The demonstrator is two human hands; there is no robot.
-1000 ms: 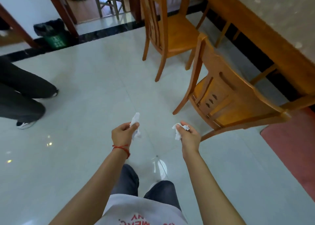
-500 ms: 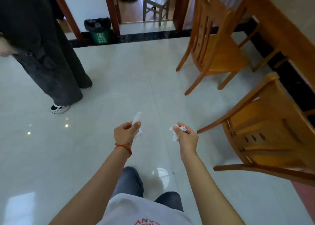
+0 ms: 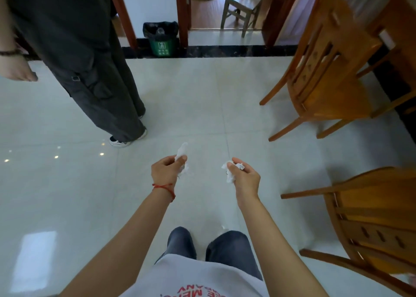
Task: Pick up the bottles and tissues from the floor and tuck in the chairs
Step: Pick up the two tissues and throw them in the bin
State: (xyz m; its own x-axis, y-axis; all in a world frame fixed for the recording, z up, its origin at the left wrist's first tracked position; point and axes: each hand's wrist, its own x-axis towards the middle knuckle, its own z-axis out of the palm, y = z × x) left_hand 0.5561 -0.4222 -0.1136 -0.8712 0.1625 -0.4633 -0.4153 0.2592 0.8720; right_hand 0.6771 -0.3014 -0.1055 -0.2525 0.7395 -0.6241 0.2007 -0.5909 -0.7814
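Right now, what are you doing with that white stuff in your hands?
A person is tidying up, walking across a shiny tiled floor. The left hand pinches one crumpled tissue and the right hand pinches another tissue. Ahead, by the doorway, stands a green bin with a black liner. Two wooden chairs, one farther and one nearer, stand on the right. Another person in dark trousers stands on the left.
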